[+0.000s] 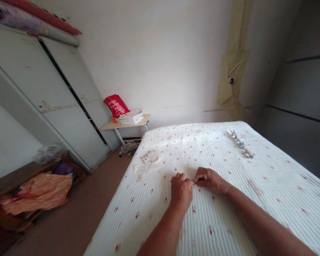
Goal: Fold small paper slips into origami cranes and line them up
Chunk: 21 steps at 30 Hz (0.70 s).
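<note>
Both hands are close together just above the middle of a white ribbed bed cover (154, 217) dotted with small red marks. My left hand (181, 188) is closed, its fingers curled with the thumb side toward the other hand. Facing it, my right hand (206, 179) is pinched, thumb against fingers. Something thin and dark seems to show between the fingertips, too small to name. Beyond my left hand lies a crumpled clear wrapper with a printed paper (151, 158). To the far right, a row of small grey-brown, spiky pieces (240, 144) rests on the cover.
A small wheeled table (110, 125) at the back left bears a red bag (116, 106) and a white box (132, 118). Grey cabinets (61, 85) stand left, with an orange plastic bag (40, 192) on a low wooden unit. A wall socket (231, 80) is behind the bed.
</note>
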### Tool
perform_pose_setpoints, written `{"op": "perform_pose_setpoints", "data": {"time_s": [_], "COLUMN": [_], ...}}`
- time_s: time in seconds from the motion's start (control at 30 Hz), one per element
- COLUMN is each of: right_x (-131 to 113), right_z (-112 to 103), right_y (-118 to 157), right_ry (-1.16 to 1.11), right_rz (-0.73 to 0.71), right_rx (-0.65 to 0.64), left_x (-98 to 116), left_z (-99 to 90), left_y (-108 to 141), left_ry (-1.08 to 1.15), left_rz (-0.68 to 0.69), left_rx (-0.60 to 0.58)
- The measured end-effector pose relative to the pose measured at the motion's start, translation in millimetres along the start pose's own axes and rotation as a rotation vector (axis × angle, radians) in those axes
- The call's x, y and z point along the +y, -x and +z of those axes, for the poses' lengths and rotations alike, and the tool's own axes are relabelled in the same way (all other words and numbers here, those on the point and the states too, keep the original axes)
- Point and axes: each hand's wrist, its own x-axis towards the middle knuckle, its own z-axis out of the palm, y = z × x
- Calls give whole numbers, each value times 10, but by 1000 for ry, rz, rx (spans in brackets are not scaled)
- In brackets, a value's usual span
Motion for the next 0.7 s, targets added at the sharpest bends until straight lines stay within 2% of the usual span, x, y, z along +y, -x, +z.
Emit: {"op": "perform_pose_setpoints", "data": {"time_s": [0.13,0.33,0.47,0.7], "right_x": [4,-81,-112,-78], "right_z": [21,79,69,12], "right_y": [-16,-76,-157,-320], "right_ry": [47,222,255,239], "right_rz": [59,327,434,508], "right_rx": [-2,45,-6,-133], "left_x": [-15,-35,-31,-48], "left_z": [33,67,77,80], "left_y": [-8,-14,-19,-14], "left_ry": [-20,-7,11,-24], "left_rz": [23,55,62,137], "left_rx": [14,30,19,26]}}
